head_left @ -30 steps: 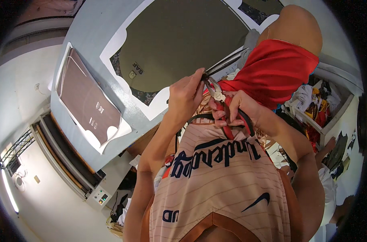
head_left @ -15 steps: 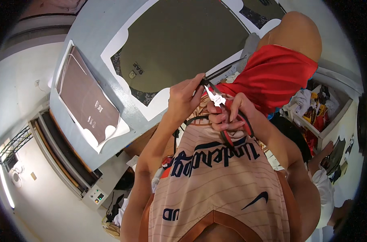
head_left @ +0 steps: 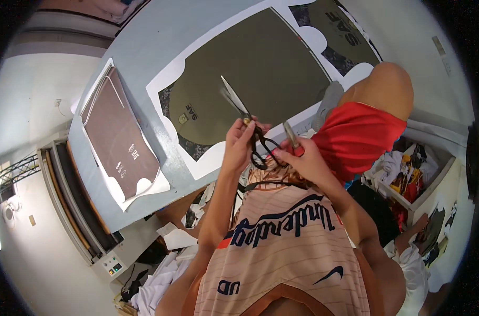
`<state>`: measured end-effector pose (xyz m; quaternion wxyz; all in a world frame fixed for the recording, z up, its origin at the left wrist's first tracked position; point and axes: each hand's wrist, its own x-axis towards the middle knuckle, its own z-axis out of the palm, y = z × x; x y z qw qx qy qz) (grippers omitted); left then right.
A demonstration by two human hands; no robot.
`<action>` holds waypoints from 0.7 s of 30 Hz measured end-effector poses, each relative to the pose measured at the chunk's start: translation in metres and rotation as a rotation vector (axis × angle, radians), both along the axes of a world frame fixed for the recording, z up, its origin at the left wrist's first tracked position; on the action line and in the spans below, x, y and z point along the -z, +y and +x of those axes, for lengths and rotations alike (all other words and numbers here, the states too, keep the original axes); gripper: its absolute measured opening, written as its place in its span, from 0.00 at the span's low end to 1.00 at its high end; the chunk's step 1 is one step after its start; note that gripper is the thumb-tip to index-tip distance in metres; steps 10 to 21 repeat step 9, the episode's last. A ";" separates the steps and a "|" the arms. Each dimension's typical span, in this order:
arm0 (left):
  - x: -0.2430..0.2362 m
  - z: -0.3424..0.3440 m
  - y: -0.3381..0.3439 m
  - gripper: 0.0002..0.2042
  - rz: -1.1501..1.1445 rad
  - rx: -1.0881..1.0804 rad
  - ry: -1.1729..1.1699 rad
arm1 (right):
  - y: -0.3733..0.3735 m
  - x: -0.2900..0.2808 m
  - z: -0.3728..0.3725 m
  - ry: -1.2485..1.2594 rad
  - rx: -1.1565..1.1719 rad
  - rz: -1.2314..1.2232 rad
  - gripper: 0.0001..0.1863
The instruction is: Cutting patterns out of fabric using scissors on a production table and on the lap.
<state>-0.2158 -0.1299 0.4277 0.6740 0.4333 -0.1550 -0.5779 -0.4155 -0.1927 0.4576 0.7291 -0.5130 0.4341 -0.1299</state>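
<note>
My left hand is closed round a pair of scissors near the pivot. Their blades are parted and point up over the table, one smeared by motion; the black handle loops hang toward my right hand. In my right hand, the fingers are wrapped round pliers with a metal head and red grips. The pliers stand just right of the scissors, apart from them; most of their handles are hidden in my palm. Beyond both hands lies a dark green printed shirt panel on white paper.
The light blue table also bears a brown printed panel at left and another green panel at far right. My bent leg in red shorts is at right, beside a bin of cloth. A roller machine stands left.
The pliers have come away from the scissors, and their spread handles are now closed in my right hand. The scissors have swung round to point up-left, with blades parted.
</note>
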 end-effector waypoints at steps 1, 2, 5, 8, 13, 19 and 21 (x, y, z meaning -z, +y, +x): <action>-0.001 -0.005 -0.001 0.09 -0.021 -0.007 0.075 | 0.003 0.003 0.001 -0.001 -0.009 -0.005 0.12; -0.002 -0.009 0.000 0.09 -0.008 -0.034 0.096 | 0.005 0.007 0.000 -0.004 -0.041 -0.107 0.12; -0.013 -0.017 -0.002 0.09 0.007 -0.092 0.158 | 0.004 0.009 0.003 -0.064 0.054 0.028 0.12; -0.010 -0.009 0.000 0.11 0.011 -0.005 0.193 | -0.005 0.015 -0.002 0.020 -0.063 -0.109 0.13; -0.007 0.000 0.004 0.13 0.016 0.102 0.186 | -0.012 -0.001 -0.001 0.053 -0.101 -0.071 0.13; -0.007 0.000 0.004 0.13 0.016 0.102 0.186 | -0.012 -0.001 -0.001 0.053 -0.101 -0.071 0.13; -0.007 0.000 0.004 0.13 0.016 0.102 0.186 | -0.012 -0.001 -0.001 0.053 -0.101 -0.071 0.13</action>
